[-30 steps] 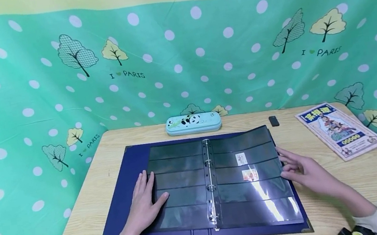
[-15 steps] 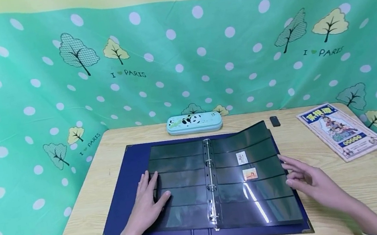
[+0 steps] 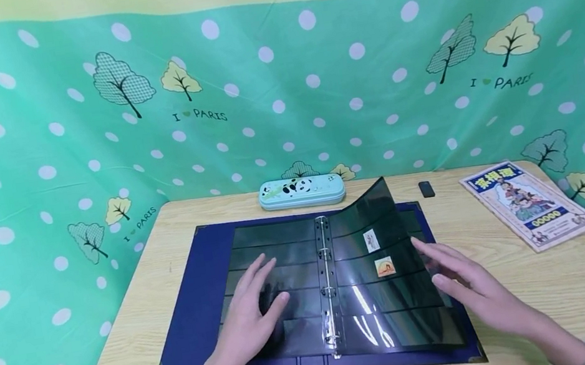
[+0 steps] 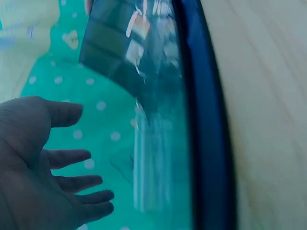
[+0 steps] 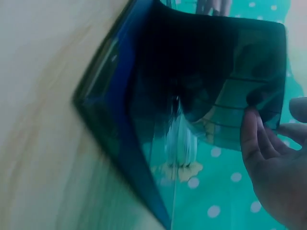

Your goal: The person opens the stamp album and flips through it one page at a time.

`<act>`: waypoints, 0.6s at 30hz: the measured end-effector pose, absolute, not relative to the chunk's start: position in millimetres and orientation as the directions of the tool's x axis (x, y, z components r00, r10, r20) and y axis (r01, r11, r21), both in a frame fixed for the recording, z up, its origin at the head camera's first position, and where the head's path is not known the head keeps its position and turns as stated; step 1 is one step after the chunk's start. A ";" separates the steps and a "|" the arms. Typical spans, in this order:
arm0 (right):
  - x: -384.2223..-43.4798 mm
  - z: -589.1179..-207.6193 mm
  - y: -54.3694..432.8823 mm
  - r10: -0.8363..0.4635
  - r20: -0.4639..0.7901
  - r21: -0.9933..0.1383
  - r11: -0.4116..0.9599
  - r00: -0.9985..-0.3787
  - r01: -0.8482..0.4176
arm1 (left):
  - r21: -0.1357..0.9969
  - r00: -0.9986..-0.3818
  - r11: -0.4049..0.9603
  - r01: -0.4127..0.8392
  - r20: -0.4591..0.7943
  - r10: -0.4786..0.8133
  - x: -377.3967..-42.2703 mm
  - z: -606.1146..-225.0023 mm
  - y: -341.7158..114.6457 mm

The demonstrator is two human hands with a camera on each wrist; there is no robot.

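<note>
Head view: the black pocket page [image 3: 399,308] now curls higher, further exposing the sheet beneath [image 3: 412,221]; it appears partly turned. Its free edge meets the right hand's [image 3: 472,285] extended fingertips. The left hand's [image 3: 248,325] fingers are apart, above the opposite page [image 3: 273,242].

A home or study-room desk corner, it seems (which one, I cannot tell): a pale wood-grain table [image 3: 579,278] stands before a green, white-dotted, tree-printed fabric hanging [image 3: 291,97], with a light-blue oblong panda-printed case [image 3: 302,192] at the table's twelve o'clock and a colourful paper booklet [image 3: 531,203] at two.
</note>
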State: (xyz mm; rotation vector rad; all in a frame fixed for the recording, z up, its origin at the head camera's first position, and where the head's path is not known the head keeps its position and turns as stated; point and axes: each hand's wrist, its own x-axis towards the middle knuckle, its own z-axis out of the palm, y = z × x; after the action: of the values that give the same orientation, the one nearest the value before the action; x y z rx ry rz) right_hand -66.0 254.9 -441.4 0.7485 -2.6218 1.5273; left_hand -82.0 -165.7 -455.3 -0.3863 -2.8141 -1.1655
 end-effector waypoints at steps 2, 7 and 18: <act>-65.5 -437.5 249.0 -0.403 0.254 -0.809 0.410 -0.879 -0.422 | 0.701 -0.959 0.656 0.280 0.171 0.227 -79.8 -450.3 -156.8; -66.6 -435.0 233.4 -0.472 0.314 -0.740 0.422 -0.824 -0.524 | 0.731 -0.931 0.590 0.344 0.184 0.314 -73.4 -439.9 -134.3; -71.3 -444.2 204.1 -0.615 0.322 -0.761 0.284 -0.720 -0.583 | 0.878 -0.891 0.379 0.291 0.104 0.442 -63.5 -430.6 -98.4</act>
State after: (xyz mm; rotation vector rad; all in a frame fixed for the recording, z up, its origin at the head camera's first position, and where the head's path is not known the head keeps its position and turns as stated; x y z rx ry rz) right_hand -71.3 204.1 -444.2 1.1879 -2.5444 1.4844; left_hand -63.5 -98.4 -430.6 -0.7298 -2.7286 -1.6861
